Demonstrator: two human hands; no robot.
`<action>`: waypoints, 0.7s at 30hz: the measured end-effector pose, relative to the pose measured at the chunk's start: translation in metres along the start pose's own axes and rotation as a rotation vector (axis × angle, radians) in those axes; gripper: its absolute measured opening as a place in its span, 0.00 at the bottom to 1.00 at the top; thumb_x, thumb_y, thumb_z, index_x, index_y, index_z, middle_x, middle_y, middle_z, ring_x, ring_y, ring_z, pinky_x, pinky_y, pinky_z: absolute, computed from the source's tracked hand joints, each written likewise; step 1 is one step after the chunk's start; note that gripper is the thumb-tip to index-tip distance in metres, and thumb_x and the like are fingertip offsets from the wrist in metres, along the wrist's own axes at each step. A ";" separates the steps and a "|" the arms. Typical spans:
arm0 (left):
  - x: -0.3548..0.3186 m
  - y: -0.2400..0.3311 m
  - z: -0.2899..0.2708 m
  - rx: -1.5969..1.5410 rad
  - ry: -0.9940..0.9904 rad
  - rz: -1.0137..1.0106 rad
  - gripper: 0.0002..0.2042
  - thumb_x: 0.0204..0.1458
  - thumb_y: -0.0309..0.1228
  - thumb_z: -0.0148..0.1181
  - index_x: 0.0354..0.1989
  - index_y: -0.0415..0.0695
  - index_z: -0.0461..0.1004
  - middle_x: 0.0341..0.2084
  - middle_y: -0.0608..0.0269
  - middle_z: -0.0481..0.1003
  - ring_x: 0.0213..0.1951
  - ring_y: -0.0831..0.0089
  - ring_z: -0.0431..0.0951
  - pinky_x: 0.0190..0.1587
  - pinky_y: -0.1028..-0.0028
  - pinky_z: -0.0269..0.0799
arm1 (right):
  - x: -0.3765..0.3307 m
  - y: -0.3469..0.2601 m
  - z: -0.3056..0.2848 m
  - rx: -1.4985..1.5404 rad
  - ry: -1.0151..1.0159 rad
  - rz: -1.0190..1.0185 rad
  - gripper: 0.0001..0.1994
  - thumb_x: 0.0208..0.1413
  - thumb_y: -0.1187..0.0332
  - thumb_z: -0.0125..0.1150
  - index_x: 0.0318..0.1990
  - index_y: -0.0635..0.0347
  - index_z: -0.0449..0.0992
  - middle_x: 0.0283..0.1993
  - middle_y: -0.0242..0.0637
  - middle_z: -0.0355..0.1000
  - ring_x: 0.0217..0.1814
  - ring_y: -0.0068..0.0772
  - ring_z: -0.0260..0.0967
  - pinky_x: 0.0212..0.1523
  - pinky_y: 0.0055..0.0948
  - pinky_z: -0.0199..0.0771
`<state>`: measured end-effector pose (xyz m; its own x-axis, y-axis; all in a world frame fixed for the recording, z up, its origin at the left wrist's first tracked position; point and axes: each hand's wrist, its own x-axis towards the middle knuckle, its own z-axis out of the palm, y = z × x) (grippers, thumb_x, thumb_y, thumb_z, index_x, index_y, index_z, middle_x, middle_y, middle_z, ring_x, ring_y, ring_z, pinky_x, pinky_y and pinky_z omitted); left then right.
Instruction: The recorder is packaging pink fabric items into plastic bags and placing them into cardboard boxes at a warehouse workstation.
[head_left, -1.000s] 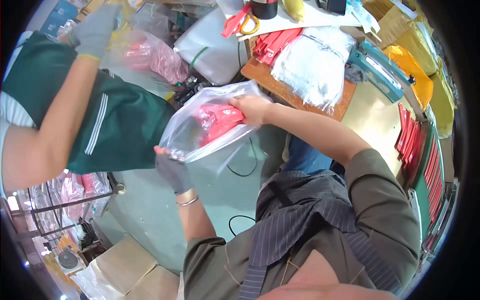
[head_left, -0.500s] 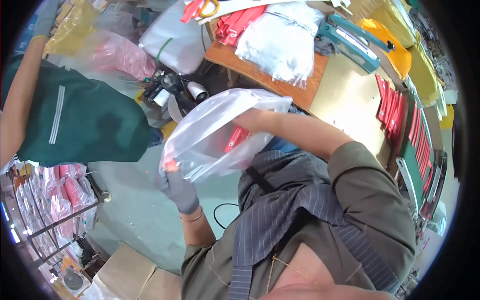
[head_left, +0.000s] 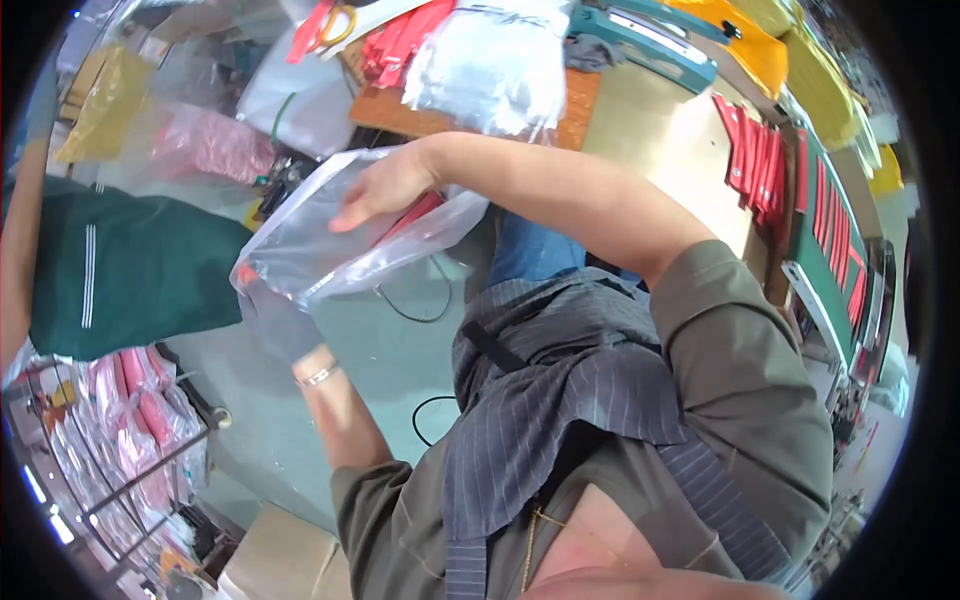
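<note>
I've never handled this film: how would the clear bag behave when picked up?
The clear bag is probably floppy: its film wrinkles by the left hand. It likely weighs little itself, being see-through, and its shiny surface may be slippery.

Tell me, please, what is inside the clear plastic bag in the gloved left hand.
A narrow part of a red item shows inside the clear plastic bag, near the bare right hand. That hand and the bag's film hide the rest; its full shape cannot be seen.
</note>
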<state>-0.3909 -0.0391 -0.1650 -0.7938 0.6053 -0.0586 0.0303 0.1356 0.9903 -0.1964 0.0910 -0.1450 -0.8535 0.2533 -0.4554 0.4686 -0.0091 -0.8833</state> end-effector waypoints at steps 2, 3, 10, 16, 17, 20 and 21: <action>0.051 -0.035 0.003 0.170 -0.121 -0.063 0.19 0.56 0.43 0.51 0.45 0.40 0.72 0.35 0.67 0.70 0.33 0.78 0.66 0.31 0.75 0.62 | -0.045 -0.030 0.014 0.127 0.189 -0.034 0.31 0.55 0.47 0.55 0.57 0.64 0.66 0.51 0.40 0.71 0.52 0.33 0.67 0.53 0.31 0.66; 0.094 -0.058 -0.012 0.443 -0.174 0.397 0.17 0.55 0.41 0.53 0.44 0.39 0.73 0.34 0.66 0.70 0.33 0.77 0.67 0.32 0.75 0.62 | -0.074 -0.043 0.018 0.132 0.233 -0.190 0.29 0.56 0.49 0.55 0.57 0.65 0.66 0.50 0.42 0.72 0.52 0.33 0.68 0.52 0.30 0.67; 0.098 -0.028 0.041 0.291 -0.372 0.196 0.16 0.53 0.32 0.52 0.43 0.31 0.71 0.38 0.57 0.73 0.38 0.71 0.72 0.43 0.71 0.68 | -0.285 0.064 0.059 -0.194 0.988 0.047 0.19 0.58 0.61 0.55 0.52 0.64 0.70 0.43 0.41 0.74 0.45 0.29 0.71 0.49 0.28 0.70; 0.168 0.001 0.055 0.897 -0.609 0.715 0.16 0.47 0.29 0.55 0.43 0.32 0.73 0.38 0.45 0.76 0.41 0.58 0.75 0.48 0.70 0.67 | -0.400 0.125 0.148 0.670 1.326 0.198 0.17 0.60 0.62 0.53 0.52 0.63 0.70 0.42 0.32 0.74 0.44 0.22 0.71 0.45 0.23 0.71; 0.185 0.006 0.043 0.549 -0.579 0.708 0.17 0.48 0.29 0.54 0.44 0.33 0.73 0.37 0.43 0.76 0.38 0.59 0.76 0.44 0.69 0.69 | -0.408 0.127 0.155 0.720 1.403 0.128 0.17 0.60 0.62 0.52 0.51 0.63 0.70 0.41 0.32 0.74 0.43 0.22 0.71 0.44 0.23 0.71; 0.178 0.040 0.089 1.105 -0.196 0.728 0.23 0.51 0.36 0.55 0.49 0.29 0.69 0.42 0.38 0.73 0.45 0.52 0.75 0.47 0.64 0.69 | -0.430 0.152 0.165 0.751 1.525 0.085 0.18 0.60 0.60 0.52 0.51 0.62 0.70 0.41 0.31 0.74 0.43 0.21 0.71 0.43 0.23 0.71; 0.204 0.028 0.077 1.259 -0.184 0.900 0.24 0.53 0.38 0.54 0.51 0.29 0.67 0.44 0.39 0.73 0.45 0.53 0.75 0.47 0.64 0.69 | -0.435 0.163 0.165 0.703 1.545 0.132 0.18 0.60 0.60 0.53 0.51 0.62 0.70 0.42 0.32 0.73 0.44 0.20 0.70 0.43 0.23 0.71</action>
<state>-0.5051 0.1490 -0.1586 -0.1556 0.9172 0.3668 0.9836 0.1781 -0.0282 0.2135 -0.1802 -0.1092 0.3793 0.8460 -0.3747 -0.0324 -0.3926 -0.9192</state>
